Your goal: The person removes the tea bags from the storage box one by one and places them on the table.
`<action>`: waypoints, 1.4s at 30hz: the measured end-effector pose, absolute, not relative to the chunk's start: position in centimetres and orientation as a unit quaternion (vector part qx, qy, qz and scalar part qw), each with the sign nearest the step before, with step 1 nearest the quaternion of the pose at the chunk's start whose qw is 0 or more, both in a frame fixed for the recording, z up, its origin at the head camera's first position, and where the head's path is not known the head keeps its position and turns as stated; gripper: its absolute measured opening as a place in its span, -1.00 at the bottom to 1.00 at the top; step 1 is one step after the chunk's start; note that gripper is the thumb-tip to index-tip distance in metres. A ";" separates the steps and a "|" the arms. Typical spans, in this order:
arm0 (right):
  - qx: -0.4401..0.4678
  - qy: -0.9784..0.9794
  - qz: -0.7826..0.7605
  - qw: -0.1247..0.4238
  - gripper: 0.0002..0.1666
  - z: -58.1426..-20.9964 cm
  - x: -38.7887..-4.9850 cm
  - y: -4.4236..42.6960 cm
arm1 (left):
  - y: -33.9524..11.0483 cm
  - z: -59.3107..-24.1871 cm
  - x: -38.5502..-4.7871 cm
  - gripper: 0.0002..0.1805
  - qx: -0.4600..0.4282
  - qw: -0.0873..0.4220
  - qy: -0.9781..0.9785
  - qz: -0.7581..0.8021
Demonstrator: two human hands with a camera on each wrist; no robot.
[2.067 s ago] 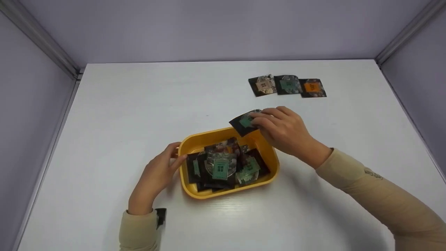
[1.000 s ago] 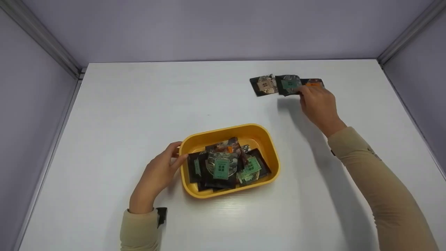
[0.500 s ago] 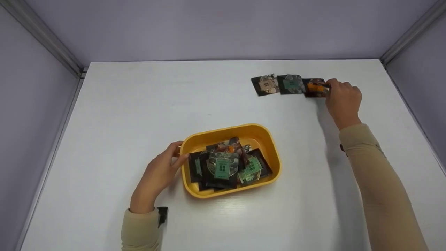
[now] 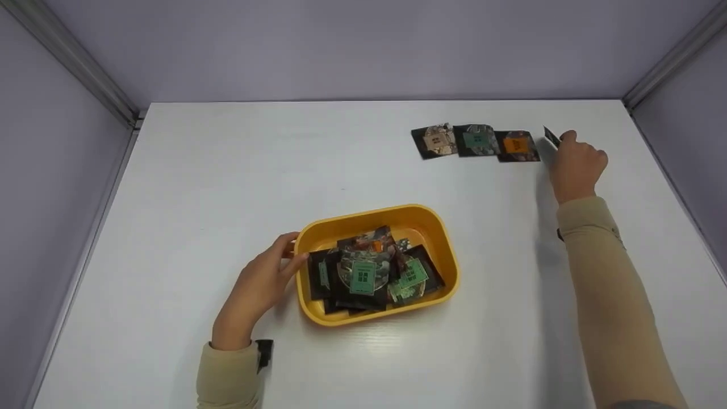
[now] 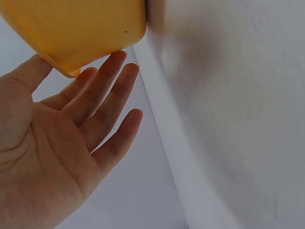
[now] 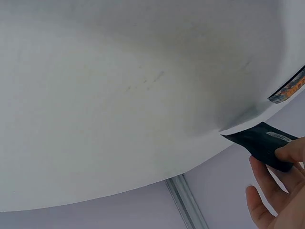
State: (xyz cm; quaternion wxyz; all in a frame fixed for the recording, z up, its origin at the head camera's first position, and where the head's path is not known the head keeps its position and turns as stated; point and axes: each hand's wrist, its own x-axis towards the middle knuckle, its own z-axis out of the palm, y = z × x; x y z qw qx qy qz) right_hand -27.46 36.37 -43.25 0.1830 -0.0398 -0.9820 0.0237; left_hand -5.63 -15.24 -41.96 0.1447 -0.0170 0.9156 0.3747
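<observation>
My left fingers (image 5: 114, 98) brace the left end of the yellow tray (image 4: 426, 227), thumb at the rim, the others loosely extended outside the wall. Apply a light hold only; in my judgement, any pull would disturb the pile of sachets (image 4: 362, 278) inside. On the far part of the worktop (image 4: 227, 170) lie a beige-labelled sachet (image 4: 436, 140), a green-labelled sachet (image 4: 476, 140) and an orange-labelled sachet (image 4: 517, 146), in a row. Use their edges as the alignment reference. Right of the row, apart from it, my right fingers (image 6: 265, 179) pinch a black sachet (image 6: 257, 142) by one end, thumb on the barcode (image 6: 278, 136) side. It is steeply tilted. To set it down well, I should turn the wrist until it is level, land the free edge beside the orange-labelled sachet without overlap, then release evenly.

Visibility limits: a dark object (image 4: 264, 353) beside my left sleeve (image 4: 227, 372) is partly covered and cannot be identified. Lower sachets in the tray are buried. Whether row neighbours overlap or merely touch is unclear. The pinched sachet's label colour cannot be read. The right wrist view cuts off the orange-labelled sachet.
</observation>
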 end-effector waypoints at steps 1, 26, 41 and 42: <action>-0.035 -0.983 0.021 0.181 -0.79 -43.4 -27.5 36.5 | -15.3 -42.0 -5.6 -0.42 -0.016 0.144 0.916 0.374; -0.004 -0.995 0.099 0.021 -0.50 -45.7 -27.6 37.5 | -15.3 -42.0 -5.6 -0.42 -0.024 0.148 0.914 0.377; 0.007 -0.992 0.093 0.081 -0.53 -45.6 -27.1 36.6 | -15.3 -42.0 -5.6 -0.45 -0.017 0.146 0.912 0.383; 0.012 -0.991 0.097 0.088 -0.52 -45.5 -27.1 36.4 | -15.3 -42.1 -5.6 -0.45 -0.017 0.146 0.912 0.383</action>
